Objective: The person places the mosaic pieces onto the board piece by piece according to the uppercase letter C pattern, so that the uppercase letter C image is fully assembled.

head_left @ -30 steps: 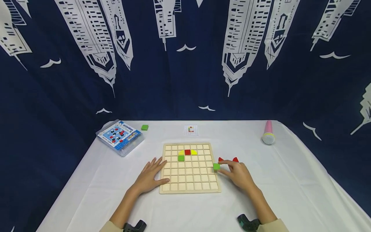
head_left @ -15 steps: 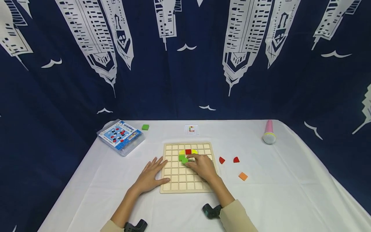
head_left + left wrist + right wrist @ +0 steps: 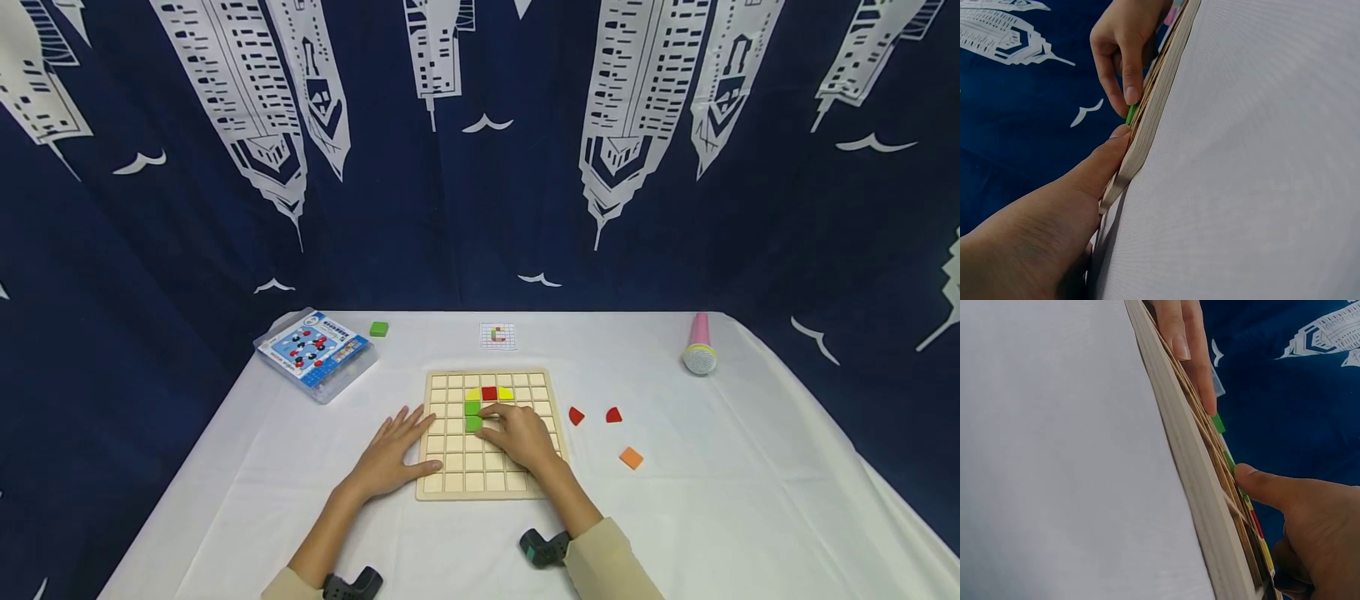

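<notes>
On the wooden grid board (image 3: 450, 483), the thumb and index finger of my right hand (image 3: 525, 437) pinch a green square tile (image 3: 473, 424) by its right side, down at a cell. Another green square tile (image 3: 472, 407) sits in the cell directly beyond it. A red square tile (image 3: 489, 393) lies in the farther row between two yellow rounded tiles (image 3: 506, 393). My left hand (image 3: 392, 454) rests flat with spread fingers at the board's left edge, its thumb (image 3: 1113, 147) over the rim. From the left wrist, a sliver of green (image 3: 1130, 114) shows below the right fingertips.
Right of the board lie two red wedge tiles (image 3: 576, 416) and an orange square tile (image 3: 631, 457). Beyond it are a small pattern card (image 3: 498, 337), a loose green block (image 3: 378, 329), a plastic case (image 3: 315, 354) at left and a pink microphone (image 3: 699, 343) at right.
My right hand has carried the green square tile from the board's right edge leftward to a cell below the other green tile, and lowered it there. The left hand stays in place.
</notes>
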### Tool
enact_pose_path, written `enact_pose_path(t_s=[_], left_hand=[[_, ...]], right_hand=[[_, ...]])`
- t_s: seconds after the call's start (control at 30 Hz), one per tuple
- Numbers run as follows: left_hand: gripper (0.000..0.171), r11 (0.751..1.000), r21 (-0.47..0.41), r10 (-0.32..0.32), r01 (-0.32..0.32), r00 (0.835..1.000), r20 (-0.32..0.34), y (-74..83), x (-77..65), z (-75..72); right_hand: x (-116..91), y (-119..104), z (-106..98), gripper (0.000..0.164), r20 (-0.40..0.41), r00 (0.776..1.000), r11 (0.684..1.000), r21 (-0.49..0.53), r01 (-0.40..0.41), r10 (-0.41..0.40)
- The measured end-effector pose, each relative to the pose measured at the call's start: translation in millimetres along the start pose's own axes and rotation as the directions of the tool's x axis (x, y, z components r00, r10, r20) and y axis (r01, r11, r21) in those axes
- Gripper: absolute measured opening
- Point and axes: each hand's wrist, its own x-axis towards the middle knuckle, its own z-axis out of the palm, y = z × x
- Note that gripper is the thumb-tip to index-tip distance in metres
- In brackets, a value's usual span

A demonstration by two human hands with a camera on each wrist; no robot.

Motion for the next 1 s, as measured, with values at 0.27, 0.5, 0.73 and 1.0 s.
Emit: enact_pose_path(t_s=[0.27, 0.5, 0.73, 1.0], left_hand=[[0.082, 1.000, -0.003, -0.005, 0.006, 1.000, 0.009, 2.8, 0.3, -1.5], [0.083, 1.000, -0.004, -0.003, 0.003, 1.000, -0.002, 4.4, 0.1, -0.3], [0.083, 1.000, 0.002, -0.015, 0.015, 1.000, 0.018, 3.7, -0.1, 0.7], [0.083, 1.000, -0.006, -0.016, 0.016, 1.000, 0.009, 2.1, -0.5, -0.5]], right_hand=[[0, 1, 0, 0.026, -0.004, 1.000, 1.000, 0.009, 0.011, -0.011], [-10, 16, -22, 0.028, -0.029, 0.999, 0.997, 0.068, -0.043, 0.045], [-36, 63, -60, 0.029, -0.176, 0.977, 0.991, -0.039, -0.131, 0.122], [-46, 89, -77, 0.036, -0.149, 0.957, 0.954, -0.135, -0.267, 0.247]])
